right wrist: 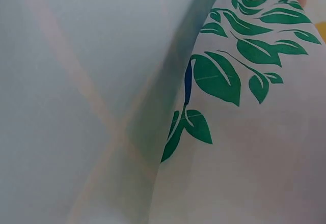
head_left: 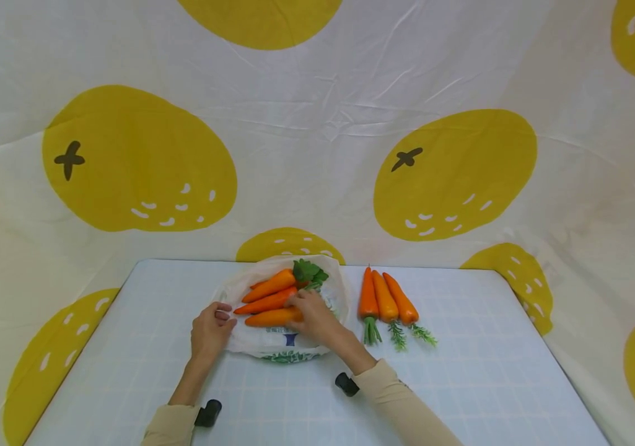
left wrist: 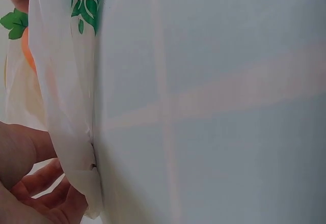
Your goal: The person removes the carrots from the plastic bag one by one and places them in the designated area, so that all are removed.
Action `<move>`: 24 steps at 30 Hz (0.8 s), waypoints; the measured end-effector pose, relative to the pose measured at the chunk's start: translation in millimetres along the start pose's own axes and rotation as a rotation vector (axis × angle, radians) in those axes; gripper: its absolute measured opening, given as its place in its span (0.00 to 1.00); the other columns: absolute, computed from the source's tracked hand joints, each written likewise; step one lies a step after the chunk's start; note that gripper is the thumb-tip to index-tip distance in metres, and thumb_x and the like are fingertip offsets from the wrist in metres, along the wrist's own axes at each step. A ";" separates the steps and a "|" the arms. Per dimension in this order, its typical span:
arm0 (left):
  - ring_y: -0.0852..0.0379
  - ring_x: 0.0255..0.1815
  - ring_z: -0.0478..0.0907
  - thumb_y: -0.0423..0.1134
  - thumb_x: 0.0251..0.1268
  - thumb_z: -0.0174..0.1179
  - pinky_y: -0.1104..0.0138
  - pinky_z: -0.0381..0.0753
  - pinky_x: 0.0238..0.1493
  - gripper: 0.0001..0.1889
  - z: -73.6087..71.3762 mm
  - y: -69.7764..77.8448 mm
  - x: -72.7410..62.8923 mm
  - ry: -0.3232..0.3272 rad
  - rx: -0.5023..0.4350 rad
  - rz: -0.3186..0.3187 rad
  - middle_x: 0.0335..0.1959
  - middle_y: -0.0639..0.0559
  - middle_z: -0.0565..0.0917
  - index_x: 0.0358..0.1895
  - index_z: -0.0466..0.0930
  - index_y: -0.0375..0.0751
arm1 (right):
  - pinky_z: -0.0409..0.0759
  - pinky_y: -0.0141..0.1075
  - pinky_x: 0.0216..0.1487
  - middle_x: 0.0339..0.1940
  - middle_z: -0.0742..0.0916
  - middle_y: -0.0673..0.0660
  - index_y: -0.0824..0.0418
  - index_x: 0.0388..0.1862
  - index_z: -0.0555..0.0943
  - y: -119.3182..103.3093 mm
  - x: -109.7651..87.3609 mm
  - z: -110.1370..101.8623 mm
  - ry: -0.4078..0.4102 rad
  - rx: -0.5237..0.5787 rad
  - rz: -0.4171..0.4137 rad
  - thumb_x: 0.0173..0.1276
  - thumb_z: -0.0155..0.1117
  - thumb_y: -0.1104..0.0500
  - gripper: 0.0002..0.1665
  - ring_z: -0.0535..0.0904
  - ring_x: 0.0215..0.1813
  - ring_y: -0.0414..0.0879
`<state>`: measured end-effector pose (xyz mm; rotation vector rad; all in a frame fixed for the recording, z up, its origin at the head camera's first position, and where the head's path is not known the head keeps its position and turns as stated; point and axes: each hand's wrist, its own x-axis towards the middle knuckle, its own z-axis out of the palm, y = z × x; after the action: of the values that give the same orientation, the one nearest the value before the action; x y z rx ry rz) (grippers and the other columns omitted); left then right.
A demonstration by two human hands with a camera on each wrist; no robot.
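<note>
Head view: the right hand [head_left: 315, 314], fingers partly curled, grips the blunt end of the nearest orange carrot [head_left: 269, 318] in the white plastic bag [head_left: 245, 342]; the left hand [head_left: 209, 333], thumb and fingers nearly closed, pinches the bag's left edge.

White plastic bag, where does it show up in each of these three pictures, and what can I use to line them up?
Head: the white plastic bag lies just left of centre, in the lower half.
Left wrist: the bag runs top to bottom along the left side.
Right wrist: the bag fills much of the right half.
Shared landmark: the green leaf print on the bag, seen in all three.
</note>
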<state>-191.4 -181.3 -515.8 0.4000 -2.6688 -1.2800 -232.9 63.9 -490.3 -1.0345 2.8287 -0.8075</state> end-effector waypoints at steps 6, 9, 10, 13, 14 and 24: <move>0.43 0.37 0.82 0.30 0.66 0.66 0.52 0.84 0.41 0.11 -1.1 1.9 -0.9 -0.013 0.005 -0.017 0.37 0.37 0.84 0.49 0.81 0.29 | 0.74 0.41 0.54 0.47 0.83 0.55 0.59 0.51 0.84 -1.7 -1.5 6.1 0.024 -0.141 -0.029 0.61 0.80 0.55 0.22 0.72 0.48 0.50; 0.43 0.36 0.82 0.29 0.65 0.66 0.53 0.84 0.39 0.11 -1.4 2.4 -0.8 -0.015 0.004 -0.013 0.37 0.37 0.84 0.49 0.81 0.29 | 0.74 0.41 0.54 0.46 0.83 0.54 0.58 0.50 0.84 -1.7 -2.3 7.7 0.033 -0.190 -0.046 0.60 0.81 0.53 0.23 0.73 0.47 0.49; 0.43 0.36 0.82 0.29 0.65 0.66 0.54 0.84 0.39 0.11 -1.4 2.5 -0.8 -0.016 0.004 -0.010 0.36 0.37 0.84 0.49 0.81 0.29 | 0.74 0.41 0.53 0.46 0.83 0.54 0.58 0.50 0.84 -1.8 -2.7 7.9 0.033 -0.203 -0.048 0.59 0.81 0.53 0.23 0.73 0.46 0.49; 0.43 0.36 0.82 0.29 0.65 0.66 0.55 0.83 0.37 0.11 -1.4 2.4 -0.9 -0.015 0.007 -0.002 0.36 0.38 0.84 0.48 0.81 0.29 | 0.76 0.41 0.56 0.46 0.84 0.54 0.58 0.51 0.84 -3.0 -3.7 6.7 0.028 -0.222 -0.051 0.60 0.81 0.52 0.23 0.75 0.47 0.49; 0.44 0.36 0.82 0.29 0.65 0.66 0.55 0.82 0.37 0.11 -1.3 2.2 -0.8 -0.016 0.007 -0.003 0.36 0.38 0.84 0.48 0.81 0.29 | 0.76 0.41 0.56 0.46 0.84 0.54 0.59 0.51 0.84 -3.5 -4.3 6.0 0.020 -0.215 -0.047 0.61 0.80 0.52 0.23 0.75 0.47 0.49; 0.43 0.36 0.83 0.30 0.64 0.67 0.56 0.81 0.36 0.11 -2.1 -0.2 0.7 -0.012 0.013 0.010 0.35 0.40 0.84 0.48 0.82 0.30 | 0.79 0.40 0.59 0.54 0.84 0.57 0.61 0.60 0.83 -5.8 -12.8 -7.8 0.016 -0.141 -0.022 0.66 0.76 0.53 0.26 0.78 0.53 0.49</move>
<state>-191.5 -183.2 -514.6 0.3820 -2.6867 -1.2670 -221.0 71.5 -482.7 -1.0826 2.9295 -0.6283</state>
